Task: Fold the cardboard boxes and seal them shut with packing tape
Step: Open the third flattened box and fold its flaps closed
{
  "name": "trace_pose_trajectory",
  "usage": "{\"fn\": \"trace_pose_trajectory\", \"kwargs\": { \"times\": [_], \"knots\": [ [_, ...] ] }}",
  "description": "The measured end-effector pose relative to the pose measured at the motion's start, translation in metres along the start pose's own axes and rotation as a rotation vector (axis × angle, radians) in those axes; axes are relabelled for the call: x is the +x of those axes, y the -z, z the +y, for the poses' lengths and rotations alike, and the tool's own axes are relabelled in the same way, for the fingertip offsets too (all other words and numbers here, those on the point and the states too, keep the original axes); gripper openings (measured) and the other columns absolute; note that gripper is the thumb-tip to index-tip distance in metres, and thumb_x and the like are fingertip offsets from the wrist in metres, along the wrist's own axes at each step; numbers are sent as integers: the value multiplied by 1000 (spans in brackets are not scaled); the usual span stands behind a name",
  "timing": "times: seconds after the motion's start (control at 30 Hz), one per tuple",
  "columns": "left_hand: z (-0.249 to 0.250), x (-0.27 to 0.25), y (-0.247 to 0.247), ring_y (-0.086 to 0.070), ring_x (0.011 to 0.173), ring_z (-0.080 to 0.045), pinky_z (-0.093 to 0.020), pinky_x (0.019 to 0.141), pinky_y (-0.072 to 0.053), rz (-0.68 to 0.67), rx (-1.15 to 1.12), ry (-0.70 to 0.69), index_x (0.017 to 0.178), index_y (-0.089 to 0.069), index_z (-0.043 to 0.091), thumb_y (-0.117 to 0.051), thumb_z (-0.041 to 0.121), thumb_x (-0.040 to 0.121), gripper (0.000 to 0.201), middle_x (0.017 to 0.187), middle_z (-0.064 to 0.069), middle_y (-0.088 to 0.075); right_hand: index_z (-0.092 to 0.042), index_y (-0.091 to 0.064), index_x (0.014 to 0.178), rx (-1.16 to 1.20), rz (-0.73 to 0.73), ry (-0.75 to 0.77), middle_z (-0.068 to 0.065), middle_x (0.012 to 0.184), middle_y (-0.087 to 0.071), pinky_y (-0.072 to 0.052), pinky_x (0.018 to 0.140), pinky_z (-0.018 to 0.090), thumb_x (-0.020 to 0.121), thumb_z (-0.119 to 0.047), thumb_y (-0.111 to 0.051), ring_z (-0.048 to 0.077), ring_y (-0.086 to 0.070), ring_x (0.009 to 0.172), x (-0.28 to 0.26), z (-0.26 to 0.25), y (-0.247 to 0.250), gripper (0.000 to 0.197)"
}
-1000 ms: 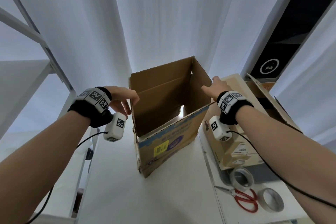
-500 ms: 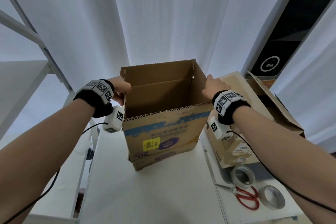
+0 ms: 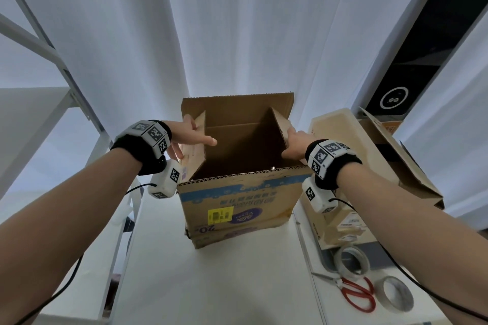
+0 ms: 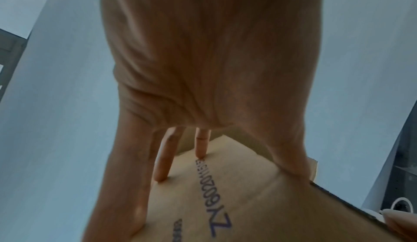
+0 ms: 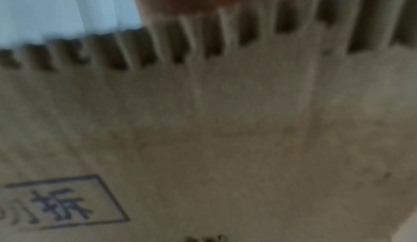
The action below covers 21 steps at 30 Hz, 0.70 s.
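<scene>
A brown cardboard box (image 3: 237, 208) with blue print and a yellow label stands upright on the white table (image 3: 211, 287), its top open. My left hand (image 3: 188, 137) holds the left side flap (image 3: 196, 145), which tilts inward. In the left wrist view straight fingers (image 4: 163, 160) lie on that flap's printed outer face (image 4: 248, 201) and the thumb (image 4: 397, 217) hooks over its edge. My right hand (image 3: 293, 140) grips the right side flap (image 3: 280, 126), also leaning inward. The right wrist view shows that flap (image 5: 225, 121) blurred, with a fingertip behind its corrugated edge.
A pale closed box (image 3: 335, 145) and an open brown box (image 3: 406, 166) stand just right of my right arm. Two tape rolls (image 3: 352, 258) (image 3: 394, 298) and red scissors (image 3: 356, 295) lie at the near right. A white shelf frame (image 3: 66, 92) rises on the left, a curtain behind.
The box has turned square to me. Both hands have shifted from its upper side edges onto the two side flaps, which now lean inward.
</scene>
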<state>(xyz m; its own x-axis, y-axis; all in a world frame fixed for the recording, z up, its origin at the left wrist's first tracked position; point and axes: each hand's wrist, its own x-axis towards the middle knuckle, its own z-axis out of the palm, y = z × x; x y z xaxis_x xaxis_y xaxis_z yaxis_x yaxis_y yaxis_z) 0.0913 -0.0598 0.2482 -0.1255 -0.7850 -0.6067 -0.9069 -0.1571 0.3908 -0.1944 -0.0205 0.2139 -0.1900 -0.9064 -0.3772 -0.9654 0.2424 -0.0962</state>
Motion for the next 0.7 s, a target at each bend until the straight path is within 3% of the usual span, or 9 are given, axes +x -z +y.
{"fn": "trace_pose_trajectory", "kwargs": {
  "times": [0.07, 0.13, 0.2, 0.27, 0.4, 0.47, 0.6, 0.7],
  "knots": [
    [1, -2, -4, -64, 108, -29, -46, 80, -61, -83, 114, -26, 138, -32, 26, -62, 69, 82, 77, 129, -6, -51, -12, -17, 153, 2, -25, 30, 17, 148, -38, -47, 86, 37, 90, -32, -66, 33, -54, 120, 2, -1, -6, 81],
    [0, -1, -8, -56, 121, -26, -46, 89, -58, -182, 258, -38, 138, -45, 25, -51, 71, 86, 70, 135, -3, -55, -16, -12, 156, -35, -71, 46, 16, 158, -22, -44, 102, 42, 89, -39, -66, 35, -46, 133, 5, -2, -12, 89],
    [-1, -1, -12, -50, 129, -25, -46, 94, -55, -239, 350, -49, 134, -52, 27, -45, 78, 82, 73, 134, -2, -58, -21, -25, 153, -101, -113, 58, 14, 158, -24, -39, 110, 45, 86, -50, -65, 34, -39, 138, 8, -2, -16, 83],
    [-1, -5, -12, -48, 131, -23, -47, 96, -54, -270, 397, -65, 131, -57, 28, -43, 87, 69, 86, 131, 0, -61, -25, -40, 144, -137, -151, 64, 14, 152, -34, -36, 111, 48, 85, -65, -58, 34, -39, 136, 10, -5, -17, 73],
    [8, -18, -2, -42, 138, -23, -46, 103, -50, -371, 455, -107, 140, -50, 32, -44, 100, 42, 119, 143, 0, -52, -21, -42, 146, -93, -277, 135, 9, 153, -42, -32, 114, 49, 84, -85, -31, 29, -39, 139, 8, -17, -11, 90],
    [8, -20, 1, -36, 142, -25, -49, 106, -45, -438, 453, -120, 149, -38, 36, -49, 102, 32, 135, 152, -2, -43, -22, -33, 153, -60, -343, 158, 6, 159, -34, -24, 119, 51, 70, -97, -22, 29, -31, 146, 5, -22, -7, 112],
    [4, -18, -3, -21, 149, -30, -59, 114, -31, -530, 473, -89, 154, -20, 41, -58, 96, 41, 133, 161, -3, -26, -31, -27, 155, -112, -469, 193, 5, 164, -24, -16, 120, 59, 32, -112, -18, 30, -21, 150, 3, -25, -3, 148],
    [13, -19, -11, -16, 150, -29, -50, 113, -31, -474, 555, -47, 156, -18, 36, -56, 67, 82, 88, 163, -4, -18, -31, -28, 155, -153, -473, 153, 4, 163, -25, -18, 118, 60, 27, -113, -18, 30, -23, 149, 16, -22, -8, 152]
  ]
}}
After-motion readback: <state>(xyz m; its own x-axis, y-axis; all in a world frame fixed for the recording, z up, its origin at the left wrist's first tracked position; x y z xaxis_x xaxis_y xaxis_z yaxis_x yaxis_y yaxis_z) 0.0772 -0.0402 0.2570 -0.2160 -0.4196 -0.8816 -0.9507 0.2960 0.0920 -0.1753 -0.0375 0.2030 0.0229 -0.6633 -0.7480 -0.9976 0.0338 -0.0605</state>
